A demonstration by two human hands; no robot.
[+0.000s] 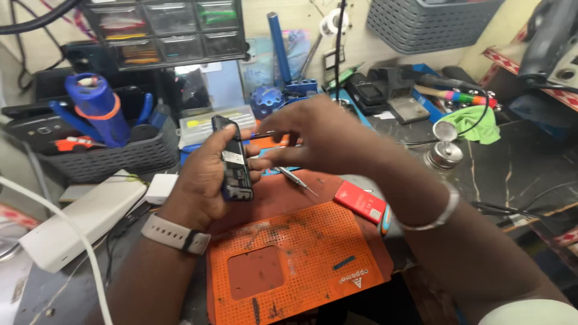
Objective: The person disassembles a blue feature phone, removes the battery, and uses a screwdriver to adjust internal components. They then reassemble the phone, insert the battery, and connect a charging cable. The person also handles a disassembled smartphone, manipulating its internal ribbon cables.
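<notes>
Head view is showing both hands working above an orange perforated mat (pixel 301 259) that is lying on the dark desk (pixel 518 168). The left hand (pixel 201 180) is gripping a small dark phone (pixel 233 159), holding it upright with its open back facing the right hand; the left fingers (pixel 253 164) are wrapping around its edge and are clamped on it. A pale wristband (pixel 174 233) is sitting on the left wrist. The right hand (pixel 319 135) is hovering just beside the phone, with its fingertips (pixel 260 162) drawn together at the phone's exposed side; whether they are pinching a small part cannot be told. A silver bangle (pixel 436 210) is circling the right wrist.

A thin screwdriver (pixel 296 179) is lying on the mat below the right hand. A small red flat pack (pixel 360 202) is resting at the mat's right edge. To the left, a white power adapter (pixel 161 188) and a long white block (pixel 84 219) are lying on the desk, near a grey basket (pixel 108 157) that is holding a blue and orange tool (pixel 99 111). A green cloth (pixel 475 123) and a round metal tin (pixel 444 153) are sitting well apart on the right.
</notes>
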